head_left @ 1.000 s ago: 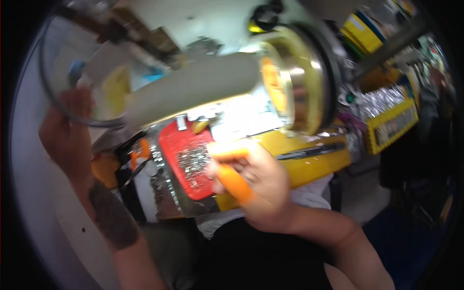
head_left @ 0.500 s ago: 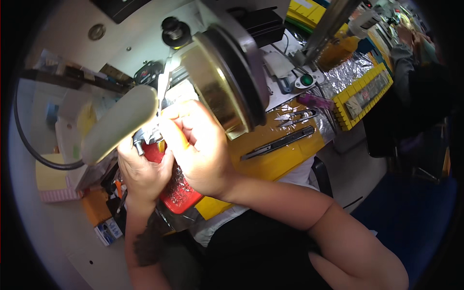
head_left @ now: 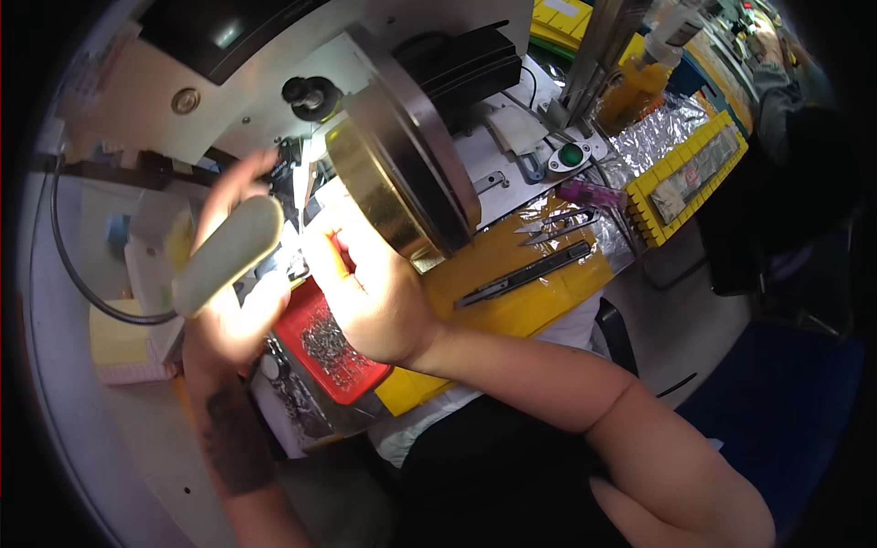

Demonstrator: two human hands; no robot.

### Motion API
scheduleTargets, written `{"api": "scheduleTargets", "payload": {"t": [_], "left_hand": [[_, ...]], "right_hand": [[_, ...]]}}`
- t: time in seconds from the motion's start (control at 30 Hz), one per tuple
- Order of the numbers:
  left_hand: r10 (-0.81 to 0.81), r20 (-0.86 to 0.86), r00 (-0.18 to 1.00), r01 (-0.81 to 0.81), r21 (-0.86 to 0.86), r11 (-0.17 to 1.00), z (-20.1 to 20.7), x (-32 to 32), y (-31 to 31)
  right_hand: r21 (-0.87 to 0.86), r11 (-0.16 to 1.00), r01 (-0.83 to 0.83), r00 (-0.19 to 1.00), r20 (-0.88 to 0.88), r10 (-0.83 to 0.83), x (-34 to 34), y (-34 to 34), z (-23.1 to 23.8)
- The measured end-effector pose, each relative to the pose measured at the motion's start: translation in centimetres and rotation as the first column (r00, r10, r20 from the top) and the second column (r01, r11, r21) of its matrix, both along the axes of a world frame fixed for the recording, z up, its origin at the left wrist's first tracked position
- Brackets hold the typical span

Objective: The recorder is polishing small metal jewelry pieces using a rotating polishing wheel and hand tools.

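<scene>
My left hand (head_left: 258,309) is on the left, partly behind the pale oval lamp head (head_left: 233,251). Its fingers stretch out past the lamp, blurred, with nothing visible in them. My right hand (head_left: 384,306) is closed in a pinch in the bright light, beside the brass-coloured drum (head_left: 379,187) of a machine. A thin pale strip shows just above its fingertips; glare hides what they hold, if anything. Under the hands lies a red tray (head_left: 345,388) with many small shiny metal pieces (head_left: 329,345).
On the yellow mat (head_left: 525,315) lie a black utility knife (head_left: 525,274) and thread snips (head_left: 557,226). A purple object (head_left: 585,194), a green button (head_left: 572,155) and a yellow ribbed tray (head_left: 685,187) are right. A flexible lamp neck (head_left: 78,279) curves at left.
My left hand has moved away from the right one, up and left behind the lamp, and its fingers have opened out. The right hand stays pinched. More of the red tray shows.
</scene>
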State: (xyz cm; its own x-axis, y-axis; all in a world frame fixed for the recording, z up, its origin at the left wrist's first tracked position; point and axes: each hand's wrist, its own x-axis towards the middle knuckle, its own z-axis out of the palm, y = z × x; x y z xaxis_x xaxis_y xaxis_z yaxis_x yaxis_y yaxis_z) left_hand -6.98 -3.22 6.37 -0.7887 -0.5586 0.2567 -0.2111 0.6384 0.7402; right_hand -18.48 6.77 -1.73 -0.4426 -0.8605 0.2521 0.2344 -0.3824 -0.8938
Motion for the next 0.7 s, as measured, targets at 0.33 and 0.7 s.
{"api": "scheduleTargets", "payload": {"t": [0.33,0.7], "left_hand": [[-0.158,-0.075,0.985,0.161,0.036,0.986,-0.6,-2.9,-3.0],[0.305,-0.015,0.952,-0.299,-0.256,0.919,-1.8,1.9,6.1]], "right_hand": [[0.139,0.98,-0.143,0.986,0.106,0.128,0.4,0.4,0.2],[-0.076,0.986,-0.146,0.977,0.148,0.156,0.2,3.3,-0.2]]}}
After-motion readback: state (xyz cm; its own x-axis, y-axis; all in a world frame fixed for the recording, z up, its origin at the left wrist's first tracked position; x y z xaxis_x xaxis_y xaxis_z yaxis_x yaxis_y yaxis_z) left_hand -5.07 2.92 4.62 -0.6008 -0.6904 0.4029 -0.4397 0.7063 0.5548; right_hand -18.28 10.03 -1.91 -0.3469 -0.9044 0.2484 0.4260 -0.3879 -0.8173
